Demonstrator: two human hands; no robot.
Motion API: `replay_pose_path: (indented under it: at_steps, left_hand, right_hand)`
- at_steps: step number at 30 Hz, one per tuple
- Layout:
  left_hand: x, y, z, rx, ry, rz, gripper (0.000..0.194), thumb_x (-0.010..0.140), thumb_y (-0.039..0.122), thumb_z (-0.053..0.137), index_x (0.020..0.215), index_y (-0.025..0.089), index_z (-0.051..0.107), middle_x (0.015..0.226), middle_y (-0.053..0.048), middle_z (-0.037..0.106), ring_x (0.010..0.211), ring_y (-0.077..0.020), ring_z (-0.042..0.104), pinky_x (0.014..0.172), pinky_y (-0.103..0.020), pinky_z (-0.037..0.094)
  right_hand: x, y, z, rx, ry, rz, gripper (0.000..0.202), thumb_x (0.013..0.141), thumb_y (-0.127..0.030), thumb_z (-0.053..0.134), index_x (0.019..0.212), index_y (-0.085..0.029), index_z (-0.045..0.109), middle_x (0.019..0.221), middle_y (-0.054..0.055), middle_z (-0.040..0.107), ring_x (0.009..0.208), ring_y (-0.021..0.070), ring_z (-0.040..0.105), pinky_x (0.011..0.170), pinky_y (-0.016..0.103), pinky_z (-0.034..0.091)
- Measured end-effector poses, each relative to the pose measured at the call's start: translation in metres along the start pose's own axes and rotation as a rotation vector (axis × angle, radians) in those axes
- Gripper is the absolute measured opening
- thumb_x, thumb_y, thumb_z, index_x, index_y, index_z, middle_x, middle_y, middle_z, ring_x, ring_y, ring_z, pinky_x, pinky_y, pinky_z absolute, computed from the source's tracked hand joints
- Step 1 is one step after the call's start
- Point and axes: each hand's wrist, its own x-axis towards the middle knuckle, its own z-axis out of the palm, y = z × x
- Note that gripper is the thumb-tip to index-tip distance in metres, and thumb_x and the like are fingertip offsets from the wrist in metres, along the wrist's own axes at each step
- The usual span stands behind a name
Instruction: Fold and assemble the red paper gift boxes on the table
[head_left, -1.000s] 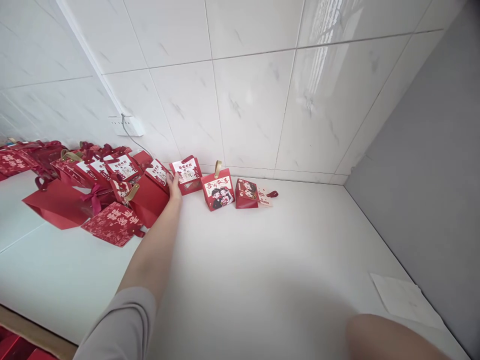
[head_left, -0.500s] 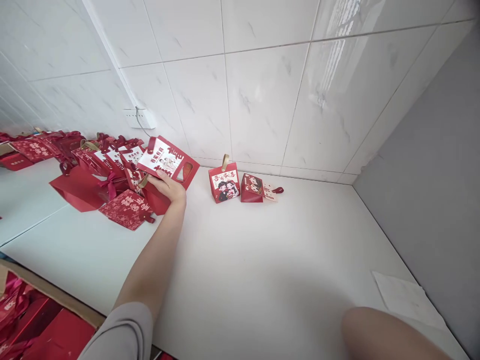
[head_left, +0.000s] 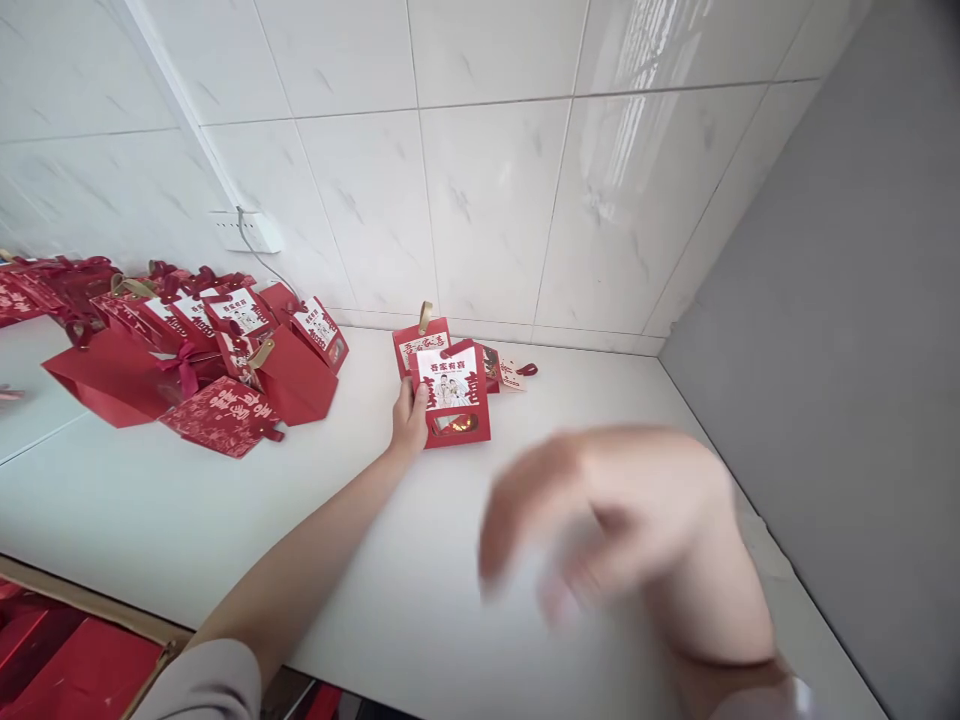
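Note:
My left hand (head_left: 409, 418) grips the left side of a red gift box (head_left: 456, 390), which has a white printed front and a small window with something shiny inside. Partly hidden behind it stands a smaller red box (head_left: 409, 338) with a gold loop handle. A third small box (head_left: 490, 368) lies mostly covered at the right, its cream flap and dark red ribbon loop sticking out. Over the table's right half hangs my right hand (head_left: 607, 510), blurred by motion. Its fingers curve downward, apart from the thumb, with nothing between them.
Many red gift boxes (head_left: 244, 315) crowd the table's left side along the tiled wall. A carton (head_left: 97, 600) of red items sits below the front edge at lower left. A wall socket (head_left: 247, 231) with a cable is behind, and a grey panel (head_left: 840, 350) bounds the right.
My left hand has carried the windowed gift box from the crowded left group rightward, in front of the two small boxes. My right hand has come into view from the lower right.

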Motion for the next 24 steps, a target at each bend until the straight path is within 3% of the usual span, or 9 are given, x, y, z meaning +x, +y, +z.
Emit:
replay_pose_path:
  at_steps: [2,4,6,8,10,12,15,20,24]
  left_hand:
    - [-0.003,-0.005,0.001,-0.049,-0.024,0.016,0.059,0.092,0.064,0.04,0.133,0.022,0.049,0.128,-0.01,0.063,0.118,-0.0272,0.061,0.1,-0.038,0.051]
    - [-0.003,-0.008,0.001,-0.131,-0.066,0.021,0.061,0.092,0.063,0.043,0.137,0.022,0.047,0.133,-0.01,0.061,0.122,-0.0284,0.059,0.103,-0.04,0.049]
    - [-0.001,-0.01,0.002,-0.219,-0.134,-0.026,0.064,0.091,0.063,0.046,0.139,0.022,0.047,0.136,-0.011,0.059,0.123,-0.0299,0.058,0.105,-0.044,0.047]
    - [0.002,-0.014,0.003,-0.32,-0.217,-0.111,0.066,0.089,0.063,0.05,0.14,0.021,0.047,0.138,-0.011,0.058,0.126,-0.0318,0.056,0.107,-0.047,0.045]
    - [0.006,-0.019,0.003,-0.427,-0.286,-0.202,0.067,0.088,0.061,0.053,0.142,0.022,0.046,0.14,-0.011,0.056,0.128,-0.0329,0.054,0.109,-0.049,0.043]
    - [0.009,-0.024,0.002,-0.49,-0.313,-0.266,0.067,0.088,0.06,0.054,0.142,0.021,0.047,0.14,-0.011,0.056,0.128,-0.0336,0.054,0.11,-0.05,0.043]
    - [0.012,-0.029,0.001,-0.498,-0.315,-0.294,0.065,0.089,0.059,0.052,0.141,0.02,0.05,0.14,-0.011,0.057,0.126,-0.0344,0.055,0.108,-0.05,0.044]
    - [0.011,-0.028,0.0,-0.443,-0.328,-0.264,0.063,0.09,0.06,0.05,0.14,0.021,0.051,0.142,-0.01,0.054,0.129,-0.0334,0.053,0.11,-0.049,0.043]
    - [0.013,-0.03,0.002,-0.429,-0.322,-0.278,0.064,0.09,0.061,0.05,0.14,0.021,0.051,0.142,-0.01,0.055,0.131,-0.0339,0.051,0.112,-0.05,0.041]
  right_hand:
    - [0.038,0.046,0.016,0.272,0.097,0.059,0.037,0.101,-0.05,0.039,0.116,-0.028,0.066,0.111,0.002,0.07,0.101,0.0153,0.067,0.089,0.031,0.055]
    - [0.061,0.085,0.046,0.479,0.484,0.268,0.041,0.1,-0.051,0.039,0.128,-0.028,0.058,0.129,0.006,0.063,0.118,0.02,0.06,0.099,0.038,0.051]
    - [0.066,0.11,0.085,0.631,0.666,0.392,0.057,0.095,-0.055,0.049,0.145,-0.029,0.04,0.152,0.008,0.042,0.137,0.0243,0.044,0.112,0.044,0.04]
    - [0.056,0.124,0.125,0.776,0.597,0.469,0.077,0.09,-0.059,0.056,0.153,-0.028,0.025,0.16,0.009,0.029,0.143,0.0264,0.035,0.116,0.045,0.034]
    - [0.044,0.13,0.154,0.923,0.455,0.511,0.081,0.089,-0.06,0.057,0.154,-0.028,0.02,0.158,0.009,0.033,0.141,0.0258,0.038,0.115,0.044,0.036]
    - [0.035,0.133,0.17,1.032,0.358,0.565,0.076,0.09,-0.06,0.055,0.153,-0.03,0.023,0.154,0.007,0.041,0.136,0.0246,0.045,0.113,0.044,0.04]
    - [0.032,0.138,0.171,1.081,0.309,0.622,0.072,0.09,-0.06,0.054,0.151,-0.032,0.026,0.149,0.005,0.047,0.13,0.0239,0.052,0.112,0.044,0.042]
    - [0.031,0.146,0.16,1.083,0.225,0.59,0.071,0.091,-0.059,0.054,0.151,-0.031,0.027,0.15,0.004,0.047,0.136,0.0241,0.046,0.113,0.044,0.04]
    - [0.028,0.151,0.158,1.016,0.197,0.6,0.066,0.091,-0.061,0.053,0.146,-0.029,0.036,0.145,0.006,0.053,0.129,0.0255,0.054,0.112,0.045,0.041]
